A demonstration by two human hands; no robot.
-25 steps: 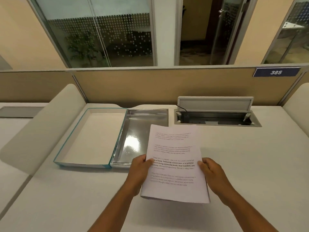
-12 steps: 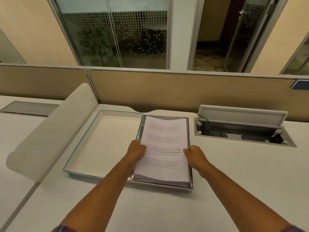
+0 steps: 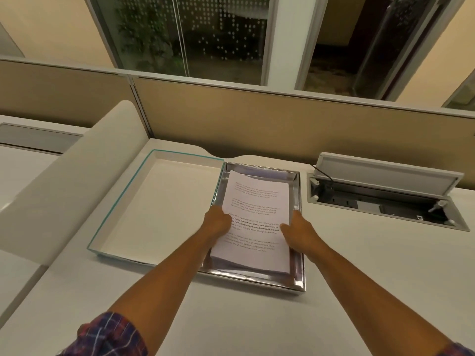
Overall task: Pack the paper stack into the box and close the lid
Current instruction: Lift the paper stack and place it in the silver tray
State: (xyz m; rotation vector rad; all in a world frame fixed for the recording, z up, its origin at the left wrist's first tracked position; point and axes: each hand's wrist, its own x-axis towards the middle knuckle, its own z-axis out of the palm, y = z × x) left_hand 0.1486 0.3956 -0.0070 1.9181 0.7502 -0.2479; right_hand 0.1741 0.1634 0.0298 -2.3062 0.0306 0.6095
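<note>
A white printed paper stack point(image 3: 257, 201) lies inside the shiny silver box point(image 3: 299, 276) on the desk. My left hand point(image 3: 217, 222) grips the stack's left edge and my right hand point(image 3: 298, 231) grips its right edge. The stack's far end is down in the box; its near end sits slightly raised. The box lid point(image 3: 159, 201), white inside with a teal rim, lies open side up, touching the box's left side.
An open cable hatch point(image 3: 385, 199) with a raised flap is set into the desk to the right of the box. A white curved divider point(image 3: 77, 176) runs along the left. A tan partition point(image 3: 257, 119) backs the desk.
Both hands carried the paper stack forward and left from above the desk into the silver box, then lowered it further. The head camera moved closer.
</note>
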